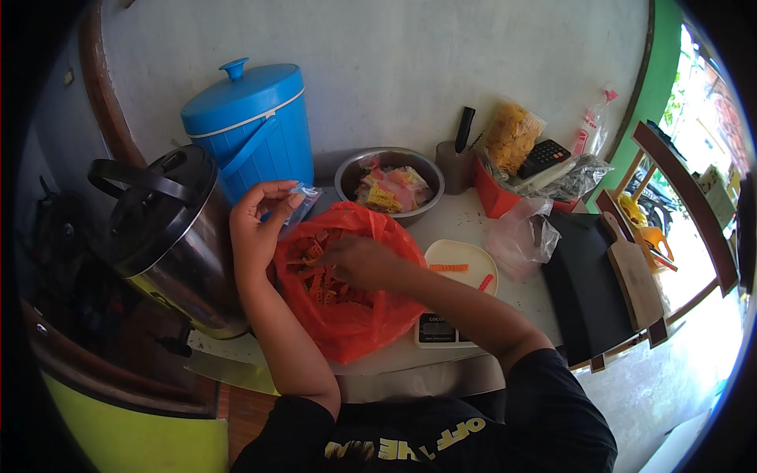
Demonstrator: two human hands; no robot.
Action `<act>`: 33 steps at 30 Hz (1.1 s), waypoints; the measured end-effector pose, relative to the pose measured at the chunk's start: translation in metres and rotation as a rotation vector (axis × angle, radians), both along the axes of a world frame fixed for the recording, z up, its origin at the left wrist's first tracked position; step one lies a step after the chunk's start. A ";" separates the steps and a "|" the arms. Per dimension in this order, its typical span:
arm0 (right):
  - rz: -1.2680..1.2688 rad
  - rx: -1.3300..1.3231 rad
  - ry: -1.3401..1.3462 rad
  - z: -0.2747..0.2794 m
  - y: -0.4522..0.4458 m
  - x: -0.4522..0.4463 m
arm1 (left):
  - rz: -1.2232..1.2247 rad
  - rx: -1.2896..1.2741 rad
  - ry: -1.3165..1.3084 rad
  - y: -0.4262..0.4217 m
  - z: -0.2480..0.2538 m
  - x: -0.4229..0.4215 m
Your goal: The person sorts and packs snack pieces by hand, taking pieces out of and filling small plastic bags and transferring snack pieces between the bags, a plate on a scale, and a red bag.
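Observation:
My left hand (264, 217) pinches a small clear plastic bag (301, 203) above the left rim of a red plastic bag (378, 315). Inside the red bag lie many orange-red crinkled pieces (327, 288). My right hand (359, 262) reaches into its opening, fingers down at the pieces; the fingertips are too dark to show what they hold, if anything. Right of the bag is a white kitchen scale (438, 331) with a pale tray (465, 254), on which an orange strip (449, 268) and a red strip (486, 282) lie.
A steel pot (185, 264) and a blue cooler (260, 134) stand at the left. Behind the red bag is a metal bowl (432, 169) of packets. A red basket (490, 189), crumpled plastic (516, 236), a black board (579, 276) and a wooden board (631, 272) are at the right.

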State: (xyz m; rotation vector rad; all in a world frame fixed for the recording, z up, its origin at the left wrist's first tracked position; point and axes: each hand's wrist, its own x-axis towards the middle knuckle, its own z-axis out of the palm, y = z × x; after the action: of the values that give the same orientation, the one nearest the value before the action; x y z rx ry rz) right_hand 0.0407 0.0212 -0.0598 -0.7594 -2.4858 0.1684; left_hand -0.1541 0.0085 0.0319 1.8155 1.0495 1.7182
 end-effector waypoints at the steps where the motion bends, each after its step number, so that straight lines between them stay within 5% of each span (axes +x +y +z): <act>1: 0.019 0.092 -0.051 -0.007 0.001 -0.014 | 0.003 0.002 0.000 0.000 0.000 0.000; 5: 0.063 0.252 -0.097 -0.036 0.012 -0.033 | 0.006 0.000 0.010 0.000 0.000 -0.001; 8: -0.016 0.104 -0.235 -0.026 0.016 -0.020 | 0.005 -0.004 0.005 0.001 0.000 -0.001; 14: 0.066 -0.499 0.178 0.027 0.003 0.045 | 0.042 -0.005 0.032 0.004 -0.002 0.000; 17: 0.101 -0.512 0.324 0.043 -0.002 0.086 | 0.044 -0.013 0.038 0.005 -0.004 -0.001; 26: -0.407 -0.443 -0.095 0.047 -0.013 0.204 | 0.052 -0.019 0.101 0.005 0.000 0.020; 33: -0.385 -0.415 0.184 0.056 -0.022 0.239 | 0.029 0.022 0.095 0.001 0.003 0.037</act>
State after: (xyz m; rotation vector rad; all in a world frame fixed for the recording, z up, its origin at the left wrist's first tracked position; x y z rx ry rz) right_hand 0.2798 -0.0006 -0.0037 -1.3117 -2.1046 0.5944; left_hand -0.1171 0.0098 0.0349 1.9218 1.1035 1.6809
